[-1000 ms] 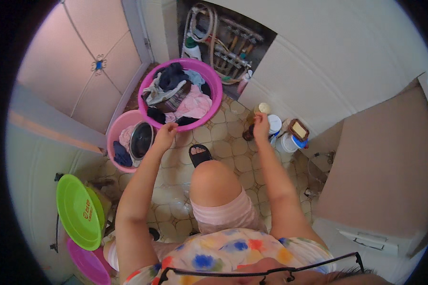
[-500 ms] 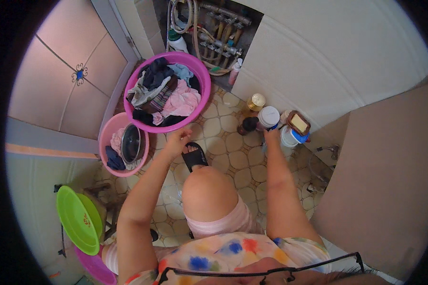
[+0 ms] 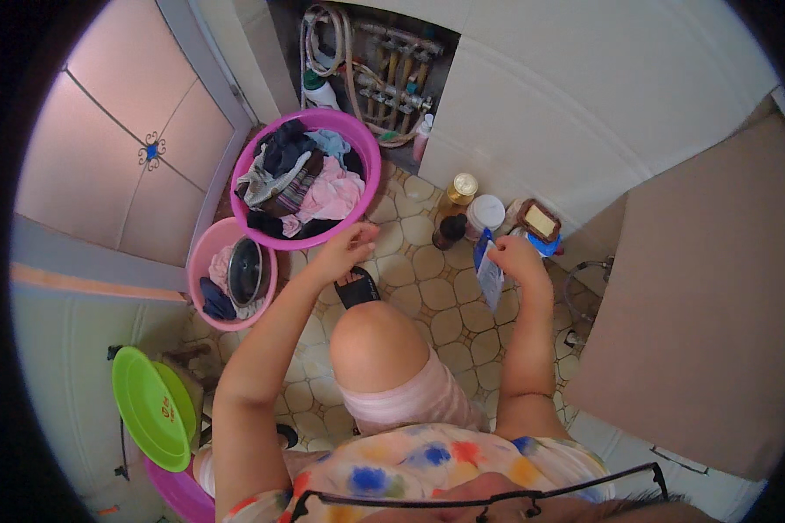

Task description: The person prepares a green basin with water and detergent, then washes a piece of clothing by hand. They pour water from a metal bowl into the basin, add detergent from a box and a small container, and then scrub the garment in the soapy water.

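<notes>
Pinched between the fingers of my right hand [image 3: 516, 260] is a flat blue-and-white packet [image 3: 490, 272], held above the tiled floor. My left hand [image 3: 344, 251] hovers in front of the large magenta basin [image 3: 372, 185], its fingers loosely bent and apart with nothing between them. Dark, pink and light blue clothes [image 3: 330, 190] fill that basin. Beside my right hand stand a white-lidded tub [image 3: 486, 212], a dark bottle [image 3: 450, 230], a gold-lidded jar [image 3: 464, 186] and a brown dish with a pale bar of soap [image 3: 542, 223].
A smaller pink basin [image 3: 198, 261] with clothes and a dark round lid [image 3: 245, 272] stands by the door [image 3: 105, 122]. Green basins [image 3: 148, 410] lean at the left. Pipes [image 3: 392, 83] fill a wall recess. A brown panel [image 3: 698, 331] rises on the right.
My right hand has drawn the blue-and-white packet away from the containers, nearer to me. My left hand has shifted slightly right, its fingers bent.
</notes>
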A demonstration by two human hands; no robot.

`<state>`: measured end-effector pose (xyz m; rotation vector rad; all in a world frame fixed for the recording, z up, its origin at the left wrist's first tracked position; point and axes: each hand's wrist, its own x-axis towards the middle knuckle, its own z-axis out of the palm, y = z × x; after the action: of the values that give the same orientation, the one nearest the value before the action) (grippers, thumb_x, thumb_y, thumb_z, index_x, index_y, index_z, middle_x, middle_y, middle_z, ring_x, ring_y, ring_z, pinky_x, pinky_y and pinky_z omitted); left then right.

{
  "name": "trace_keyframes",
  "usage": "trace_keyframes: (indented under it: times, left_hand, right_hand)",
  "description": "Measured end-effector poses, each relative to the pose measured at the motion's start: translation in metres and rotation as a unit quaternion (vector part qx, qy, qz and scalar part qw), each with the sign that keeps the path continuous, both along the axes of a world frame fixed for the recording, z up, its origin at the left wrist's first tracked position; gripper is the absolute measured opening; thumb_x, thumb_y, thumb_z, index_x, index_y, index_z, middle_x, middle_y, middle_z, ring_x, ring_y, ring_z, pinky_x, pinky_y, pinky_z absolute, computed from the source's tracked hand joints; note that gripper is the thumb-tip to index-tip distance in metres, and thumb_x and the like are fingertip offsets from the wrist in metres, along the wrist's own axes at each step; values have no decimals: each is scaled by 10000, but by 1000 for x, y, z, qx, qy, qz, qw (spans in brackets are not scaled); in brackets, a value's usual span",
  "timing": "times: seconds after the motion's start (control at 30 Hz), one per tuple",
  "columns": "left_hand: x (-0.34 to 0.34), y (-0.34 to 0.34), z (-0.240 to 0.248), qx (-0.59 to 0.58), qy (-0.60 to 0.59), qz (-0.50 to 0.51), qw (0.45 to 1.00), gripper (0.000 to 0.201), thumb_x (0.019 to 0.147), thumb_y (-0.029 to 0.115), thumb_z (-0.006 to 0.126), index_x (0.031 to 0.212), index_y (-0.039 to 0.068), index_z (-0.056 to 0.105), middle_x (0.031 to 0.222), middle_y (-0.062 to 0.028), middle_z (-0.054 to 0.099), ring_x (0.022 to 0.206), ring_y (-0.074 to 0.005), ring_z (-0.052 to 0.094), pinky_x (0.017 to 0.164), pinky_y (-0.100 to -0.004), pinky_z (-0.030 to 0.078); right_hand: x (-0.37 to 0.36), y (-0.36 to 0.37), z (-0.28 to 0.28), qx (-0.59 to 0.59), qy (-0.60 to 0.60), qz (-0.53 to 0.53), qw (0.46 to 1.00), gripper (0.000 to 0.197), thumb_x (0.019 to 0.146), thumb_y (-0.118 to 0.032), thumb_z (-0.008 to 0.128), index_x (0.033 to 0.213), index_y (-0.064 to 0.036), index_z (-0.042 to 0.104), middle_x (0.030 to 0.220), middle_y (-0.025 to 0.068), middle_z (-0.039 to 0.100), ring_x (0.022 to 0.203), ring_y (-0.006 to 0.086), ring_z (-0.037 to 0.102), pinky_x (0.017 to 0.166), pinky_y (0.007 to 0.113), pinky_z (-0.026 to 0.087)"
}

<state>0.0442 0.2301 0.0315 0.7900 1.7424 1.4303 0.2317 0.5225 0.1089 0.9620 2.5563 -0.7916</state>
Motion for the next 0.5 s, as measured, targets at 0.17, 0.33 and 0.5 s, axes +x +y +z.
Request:
trace_keyframes:
  times: [0.17,0.33,0.5]
  left_hand:
    - [16,30,74,88,254,8,963,681,738,82,687,1329,83,348,1197,-72,497,1038,-212,504,906,-323,406]
    - [18,44,108,58,293,22,954,627,685,59,709,1253,80,444,1075,-97,553,979,-216,536,852,-317,426]
    - [-5,22,95,-12,249,134,959,286,704,72,694,969,40,590,846,-84,600,796,-179,568,734,-299,438]
  right_hand:
    - [-7,-40,73,95,222,230,943,169,752,-203,572,747,-35,595,763,124,551,725,321,557,637,423,444]
    - [-40,-62,92,67,325,305,893,167,790,-185,560,804,-22,593,810,127,549,763,329,556,659,413,446]
    - [-78,-30,55,-20,375,65,925,179,818,-174,549,921,-41,605,984,149,587,872,342,564,744,417,445]
